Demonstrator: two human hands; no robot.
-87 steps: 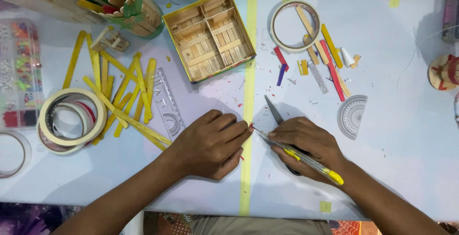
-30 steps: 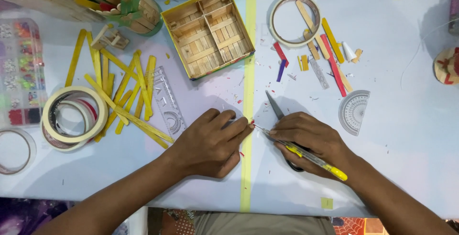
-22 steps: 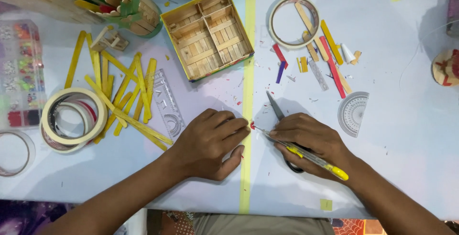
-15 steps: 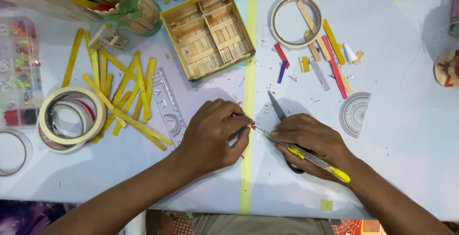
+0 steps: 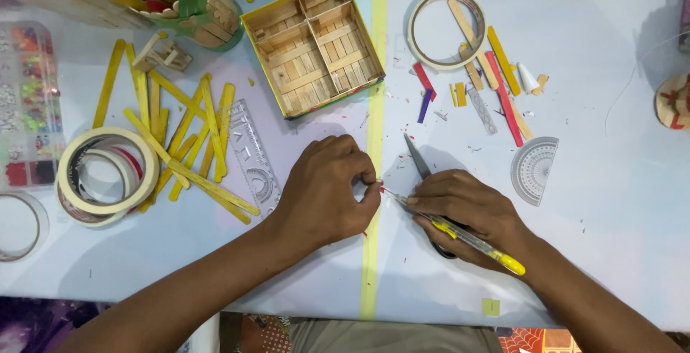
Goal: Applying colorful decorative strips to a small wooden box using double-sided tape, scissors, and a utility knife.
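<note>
Our left hand (image 5: pixel 323 191) rests knuckles-up on the table (image 5: pixel 611 238), its fingers curled shut, thumb and forefinger pinching a tiny red scrap (image 5: pixel 380 189) right at the yellow tape stripe (image 5: pixel 374 108) that runs away from us between our hands. Our right hand (image 5: pixel 467 213) is closed around a craft knife (image 5: pixel 460 232) with a yellow end, held like a pen; its tip points left and meets the red scrap just beside our left fingertips. A pair of scissors (image 5: pixel 419 162) lies under our right hand, the blades poking out beyond the knuckles and the dark handle showing near the wrist.

Beyond our left hand sits a square tray of ice-cream sticks (image 5: pixel 313 44) with partitions inside. Just left of that hand lies a clear ruler (image 5: pixel 251 159), then a scatter of yellow ice-cream sticks (image 5: pixel 180 137), and farther left stacked masking tape rolls (image 5: pixel 104 173). Beyond our right hand we see another tape ring (image 5: pixel 445 29) with coloured stick offcuts (image 5: pixel 499 87) across and beside it, and a clear protractor (image 5: pixel 534 170) just to the right of that hand.
</note>
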